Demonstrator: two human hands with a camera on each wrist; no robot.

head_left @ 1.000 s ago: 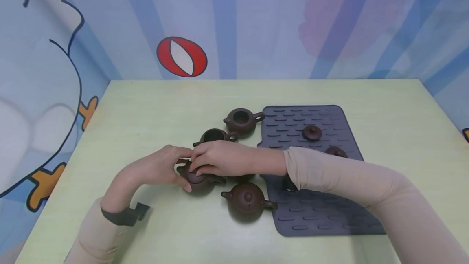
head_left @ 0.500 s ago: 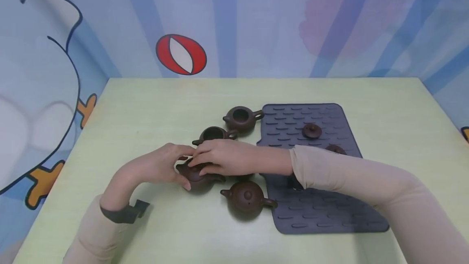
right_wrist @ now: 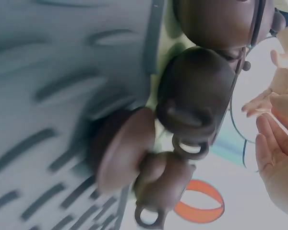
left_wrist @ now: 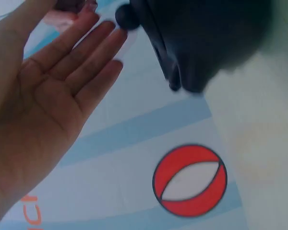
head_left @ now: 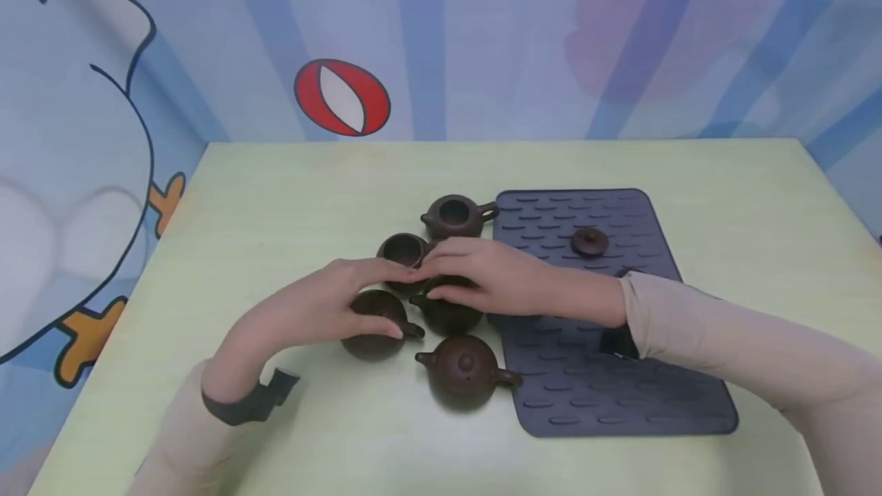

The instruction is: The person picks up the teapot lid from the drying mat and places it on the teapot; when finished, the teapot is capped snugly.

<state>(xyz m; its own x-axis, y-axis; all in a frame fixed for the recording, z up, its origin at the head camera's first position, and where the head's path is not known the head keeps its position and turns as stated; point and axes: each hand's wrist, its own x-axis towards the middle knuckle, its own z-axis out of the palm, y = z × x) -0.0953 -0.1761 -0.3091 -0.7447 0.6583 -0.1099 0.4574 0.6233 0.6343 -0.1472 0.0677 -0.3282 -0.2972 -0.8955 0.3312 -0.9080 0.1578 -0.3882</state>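
Observation:
In the head view my left hand [head_left: 320, 305] arches over a dark brown teapot [head_left: 372, 339], fingers extended and thumb along its near side; its top is partly hidden. The left wrist view shows the left fingers [left_wrist: 86, 64] straight, with nothing held. My right hand [head_left: 492, 278] reaches over another brown teapot [head_left: 451, 320], its fingertips meeting the left ones above the pots. Loosely extended right-hand fingers [right_wrist: 273, 139] hold nothing in the right wrist view. One lidded teapot [head_left: 463, 373] stands nearest me. Two lidless teapots, one [head_left: 403, 249] beside the hands and another [head_left: 453, 214], stand behind.
A grey ridged mat [head_left: 620, 404] lies to the right under my right forearm. On it rests a brown lid [head_left: 589, 242]; a second lid [head_left: 628, 272] is mostly hidden by the sleeve. The pale table [head_left: 289, 197] ends at a printed backdrop [head_left: 482, 37].
My left hand has let go of the left teapot and its fingers have straightened. The right hand has left that pot's top and moved right, over the middle teapot.

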